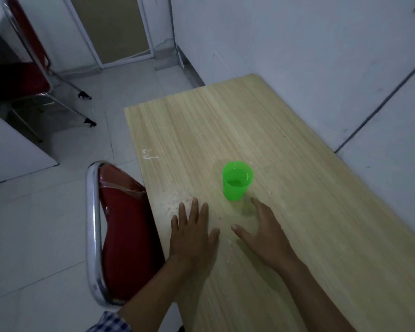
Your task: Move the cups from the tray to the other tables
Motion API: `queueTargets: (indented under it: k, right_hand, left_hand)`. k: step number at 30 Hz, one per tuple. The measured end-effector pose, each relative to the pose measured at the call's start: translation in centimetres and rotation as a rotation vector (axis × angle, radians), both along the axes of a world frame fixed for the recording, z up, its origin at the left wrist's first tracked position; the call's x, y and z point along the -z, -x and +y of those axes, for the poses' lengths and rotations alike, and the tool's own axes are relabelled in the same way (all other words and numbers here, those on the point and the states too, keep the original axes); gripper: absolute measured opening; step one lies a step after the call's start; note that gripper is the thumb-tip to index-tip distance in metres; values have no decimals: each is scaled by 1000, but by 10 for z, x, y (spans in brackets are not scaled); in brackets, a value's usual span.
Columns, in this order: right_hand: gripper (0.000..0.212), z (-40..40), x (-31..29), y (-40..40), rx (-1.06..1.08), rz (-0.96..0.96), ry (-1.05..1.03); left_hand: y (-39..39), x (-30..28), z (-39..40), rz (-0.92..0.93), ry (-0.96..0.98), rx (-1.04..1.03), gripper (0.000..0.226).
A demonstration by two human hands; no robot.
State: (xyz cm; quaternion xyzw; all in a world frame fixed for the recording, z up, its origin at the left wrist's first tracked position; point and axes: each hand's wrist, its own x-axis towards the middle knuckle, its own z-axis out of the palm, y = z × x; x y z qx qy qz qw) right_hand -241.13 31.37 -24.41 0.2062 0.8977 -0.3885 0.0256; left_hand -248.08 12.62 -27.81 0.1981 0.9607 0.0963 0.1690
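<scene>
A bright green plastic cup (236, 180) stands upright on a light wooden table (321, 212), near its middle. My right hand (264, 228) hovers just below and right of the cup, fingers spread, its fingertips a short gap from the cup's base. My left hand (192, 231) lies flat over the table near its left edge, fingers apart, holding nothing. No tray is in view.
A red chair with a chrome frame (120, 236) is pushed against the table's left side. Another red chair (17, 77) stands at the far left under a white table (7, 149). White walls (321, 44) border the table's far and right sides. Tiled floor (46, 224) lies to the left.
</scene>
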Motion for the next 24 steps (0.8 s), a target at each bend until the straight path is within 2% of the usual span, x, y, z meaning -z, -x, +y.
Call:
queueTargets:
  k: [4,12,17,21,24]
  right_hand:
    - [96,-14,-27,-37,-78,-75,-74]
    - [99,-71,-84,-97,-296,-174,-193]
    - [101,-119,-103,-126,-414,-192,-241]
    - [106,-166,-111,-152,-479,-210,-199]
    - [103,-210,-114,-171,-529,-236,-154]
  left_hand:
    - [-39,-31,-21,-77,-63,26,69]
    - [-137,-106,-92,138,-375,-62,67]
    - [-180,-129,-150,177,-300,-109,71]
    - [-215,-136,-201,116,-176,-223,71]
    - [-245,-138,-245,51,-110,-315,80]
